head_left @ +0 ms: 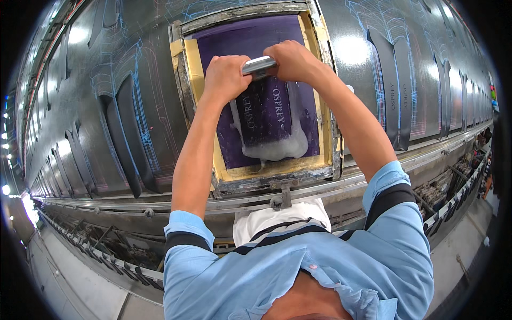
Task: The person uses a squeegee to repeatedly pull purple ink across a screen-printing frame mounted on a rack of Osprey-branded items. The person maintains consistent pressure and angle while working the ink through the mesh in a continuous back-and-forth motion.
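Both my hands grip a squeegee (260,66) with a smooth grey handle. My left hand (228,77) is closed round its left end, and my right hand (293,60) round its right end. The fingers curl over the far side and are partly hidden, as is most of the blade. Beneath it lies a screen printing frame (185,90) with yellow tape along its inner edges and a purple mesh (248,34). Two strips of light lettering show in the mesh's middle. Wet whitish ink (280,149) is pooled around the near side of the lettering.
The frame rests on a long dark printing table (341,32) marked with blue and red lines. Dark cut fabric pieces (397,90) lie to the right, others (125,138) to the left. A metal rail (144,205) runs along the near edge, with a bracket (285,196) at the frame.
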`<state>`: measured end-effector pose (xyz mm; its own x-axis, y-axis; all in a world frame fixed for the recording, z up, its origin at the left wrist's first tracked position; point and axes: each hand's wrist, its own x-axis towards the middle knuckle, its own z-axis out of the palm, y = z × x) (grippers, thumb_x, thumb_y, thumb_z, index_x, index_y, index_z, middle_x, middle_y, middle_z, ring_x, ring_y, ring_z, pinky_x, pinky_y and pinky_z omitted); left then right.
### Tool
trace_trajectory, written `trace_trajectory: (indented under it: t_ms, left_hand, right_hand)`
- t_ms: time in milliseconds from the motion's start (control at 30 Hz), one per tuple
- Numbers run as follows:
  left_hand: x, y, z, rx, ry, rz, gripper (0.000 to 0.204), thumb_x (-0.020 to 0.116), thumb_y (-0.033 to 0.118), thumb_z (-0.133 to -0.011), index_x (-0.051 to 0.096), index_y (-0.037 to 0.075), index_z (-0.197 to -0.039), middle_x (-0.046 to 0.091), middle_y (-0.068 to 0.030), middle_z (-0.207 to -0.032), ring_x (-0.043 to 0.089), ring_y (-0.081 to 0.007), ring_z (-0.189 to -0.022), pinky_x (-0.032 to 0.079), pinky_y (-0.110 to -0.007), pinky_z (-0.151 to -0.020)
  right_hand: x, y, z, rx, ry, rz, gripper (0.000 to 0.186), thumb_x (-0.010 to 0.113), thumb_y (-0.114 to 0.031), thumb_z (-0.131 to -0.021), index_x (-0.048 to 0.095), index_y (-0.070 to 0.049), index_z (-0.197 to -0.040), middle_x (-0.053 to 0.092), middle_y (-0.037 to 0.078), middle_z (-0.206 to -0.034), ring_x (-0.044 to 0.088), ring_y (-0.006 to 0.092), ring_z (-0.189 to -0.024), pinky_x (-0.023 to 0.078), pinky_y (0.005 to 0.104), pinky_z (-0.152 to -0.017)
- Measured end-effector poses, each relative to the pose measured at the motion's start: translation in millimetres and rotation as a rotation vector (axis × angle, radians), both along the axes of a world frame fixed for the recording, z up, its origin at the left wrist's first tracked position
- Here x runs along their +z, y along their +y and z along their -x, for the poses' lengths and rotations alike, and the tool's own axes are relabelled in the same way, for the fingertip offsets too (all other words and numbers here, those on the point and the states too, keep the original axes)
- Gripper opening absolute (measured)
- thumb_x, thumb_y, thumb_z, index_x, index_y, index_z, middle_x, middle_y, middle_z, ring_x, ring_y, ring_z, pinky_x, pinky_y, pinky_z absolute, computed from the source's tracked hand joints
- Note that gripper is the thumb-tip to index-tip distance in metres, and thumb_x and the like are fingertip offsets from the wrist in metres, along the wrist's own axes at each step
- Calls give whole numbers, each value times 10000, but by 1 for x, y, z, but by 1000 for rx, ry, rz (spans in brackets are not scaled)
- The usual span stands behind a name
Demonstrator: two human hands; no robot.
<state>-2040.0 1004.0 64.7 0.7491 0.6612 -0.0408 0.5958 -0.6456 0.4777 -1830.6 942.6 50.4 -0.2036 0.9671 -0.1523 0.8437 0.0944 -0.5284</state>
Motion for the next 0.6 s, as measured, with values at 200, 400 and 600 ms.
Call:
trace_trajectory:
  t_ms: [200,400,600]
  left_hand:
    - [1,-24,6,-14,-43,-70,140,737,152,-724,713,95,-850,711,-130,-818,685,-360,-792,500,-457,-754]
    - [-1,-180,66,-25,-83,-49,189,756,78,-688,725,117,-871,694,-53,-818,648,-275,-779,449,-412,-782]
    - [16,-204,67,11,-40,-59,320,809,94,-675,741,108,-987,708,-27,-962,632,-239,-893,443,-384,-822]
  right_hand:
    - [3,-26,11,-31,43,-101,179,806,-89,-723,663,-66,-828,697,169,-786,679,404,-819,526,494,-734]
    - [8,-185,65,29,-3,12,234,838,-133,-731,698,-93,-914,727,110,-1000,671,316,-1038,493,444,-916]
    - [42,-190,33,-229,254,-304,461,833,-339,-832,701,-50,-1166,729,164,-1049,658,355,-1040,489,465,-948]
